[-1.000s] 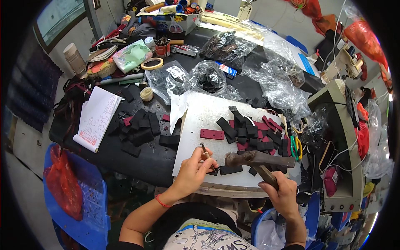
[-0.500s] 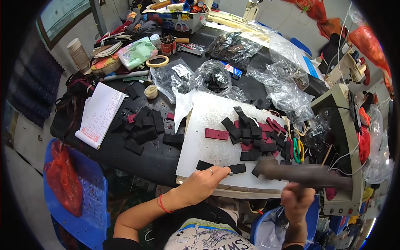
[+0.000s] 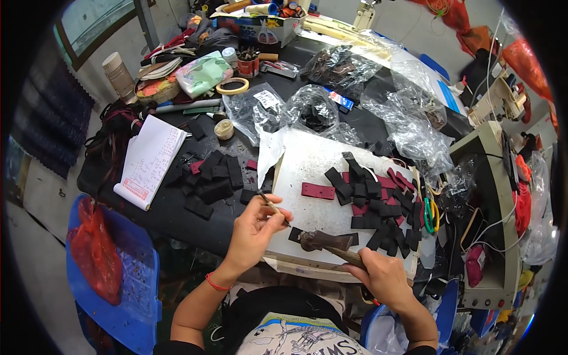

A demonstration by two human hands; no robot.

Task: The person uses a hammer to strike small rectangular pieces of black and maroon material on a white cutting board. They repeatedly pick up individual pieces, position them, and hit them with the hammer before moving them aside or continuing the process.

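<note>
Our L fingers [image 3: 258,203] pinch punch [image 3: 272,207] mid-shaft: prob. light, stiff. R fingers [image 3: 357,274] wrap hammer handle [image 3: 345,255]; head [image 3: 325,240], left of them, prob. heavy.

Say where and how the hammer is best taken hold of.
The hammer is probably best gripped around its handle, coming from the lower right. The handle is a slim bar slanting from the broad, blocky head toward the person's right side, so a hand can wrap it clear of the head, as the right hand does.
</note>
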